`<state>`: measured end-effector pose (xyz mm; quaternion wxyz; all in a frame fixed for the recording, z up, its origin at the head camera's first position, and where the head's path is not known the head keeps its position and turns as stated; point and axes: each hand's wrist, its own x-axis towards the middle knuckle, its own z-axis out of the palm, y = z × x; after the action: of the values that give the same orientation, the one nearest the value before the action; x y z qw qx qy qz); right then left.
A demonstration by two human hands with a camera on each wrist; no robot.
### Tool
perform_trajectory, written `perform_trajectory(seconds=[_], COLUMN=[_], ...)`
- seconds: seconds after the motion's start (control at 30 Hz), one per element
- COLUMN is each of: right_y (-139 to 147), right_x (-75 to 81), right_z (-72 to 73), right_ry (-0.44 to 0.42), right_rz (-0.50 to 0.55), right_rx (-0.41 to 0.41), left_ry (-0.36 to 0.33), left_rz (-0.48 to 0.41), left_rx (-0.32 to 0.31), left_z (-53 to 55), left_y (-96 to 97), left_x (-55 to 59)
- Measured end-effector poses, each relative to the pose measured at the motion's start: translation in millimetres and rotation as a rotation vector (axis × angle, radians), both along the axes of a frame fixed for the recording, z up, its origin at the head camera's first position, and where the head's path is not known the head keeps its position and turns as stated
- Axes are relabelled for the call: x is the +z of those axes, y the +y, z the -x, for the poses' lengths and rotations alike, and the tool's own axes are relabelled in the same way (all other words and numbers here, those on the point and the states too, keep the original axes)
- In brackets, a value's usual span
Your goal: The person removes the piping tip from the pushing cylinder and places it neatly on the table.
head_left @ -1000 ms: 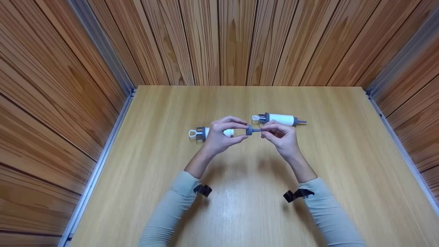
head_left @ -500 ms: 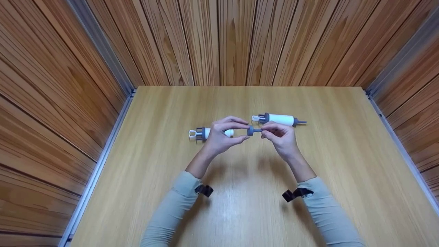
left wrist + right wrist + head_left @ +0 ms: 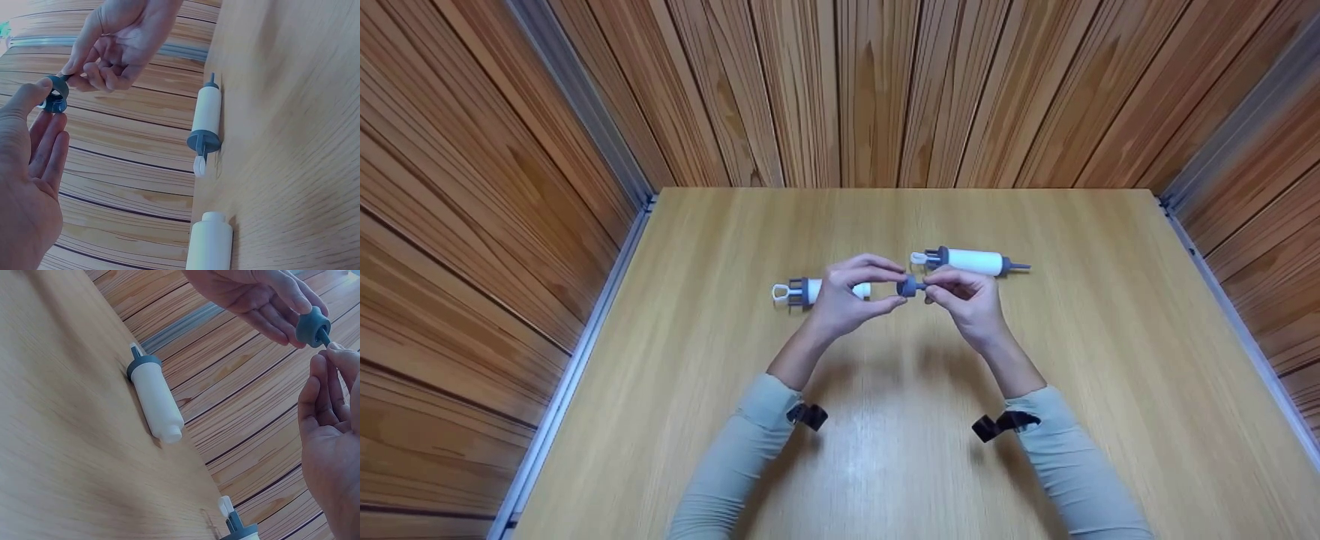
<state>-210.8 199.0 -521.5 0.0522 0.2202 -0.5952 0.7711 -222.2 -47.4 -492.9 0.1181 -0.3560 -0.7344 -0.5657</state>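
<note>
My left hand (image 3: 847, 296) pinches a blue-grey screw cap (image 3: 907, 286) by its rim, between thumb and fingers. From the other side my right hand (image 3: 971, 304) pinches the thin nozzle (image 3: 324, 337) projecting from this cap. Both hands are raised above the table. In the left wrist view the cap's hollow, ring-like end (image 3: 55, 95) shows. Behind my left hand lies a white-barrelled syringe (image 3: 157, 399) with a bare white neck, partly hidden in the head view. Beyond my right hand lies a second syringe (image 3: 975, 260), with a grey cap and nozzle on its tip.
Both syringes lie on their sides on the wooden table (image 3: 855, 450), loop handles pointing left in the head view. Wood-panelled walls (image 3: 870, 90) stand behind and at the sides, with metal rails (image 3: 585, 330) along the table's side edges.
My right hand has shifted slightly left, closer to the cap, and less of the nozzle shows between the hands. The cap has turned a little. Both syringes stay where they were.
</note>
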Motion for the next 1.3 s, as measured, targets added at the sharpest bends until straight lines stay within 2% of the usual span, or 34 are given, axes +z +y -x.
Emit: perform_trajectory(seconds=[0.4, 0.7, 1.13, 1.3], right_y=[-6, -13, -12, -12], right_x=[1.3, 0.6, 2.1, 2.6], right_z=[-0.7, 0.1, -2.0, -1.3], right_ry=[0.006, 0.049, 0.03, 0.015], right_rz=[0.014, 0.045, 0.013, 0.042], right_rx=[0.01, 0.012, 0.011, 0.03], left_ry=[-0.014, -0.007, 0.002, -0.003], left_rz=[-0.003, -0.013, -0.009, -0.007], left_rx=[0.017, 0.019, 0.011, 0.018], left_z=[-1.2, 0.2, 0.3, -0.4], left_y=[1.9, 2.7, 2.1, 2.6], left_x=[-0.1, -1.5, -1.6, 0.1])
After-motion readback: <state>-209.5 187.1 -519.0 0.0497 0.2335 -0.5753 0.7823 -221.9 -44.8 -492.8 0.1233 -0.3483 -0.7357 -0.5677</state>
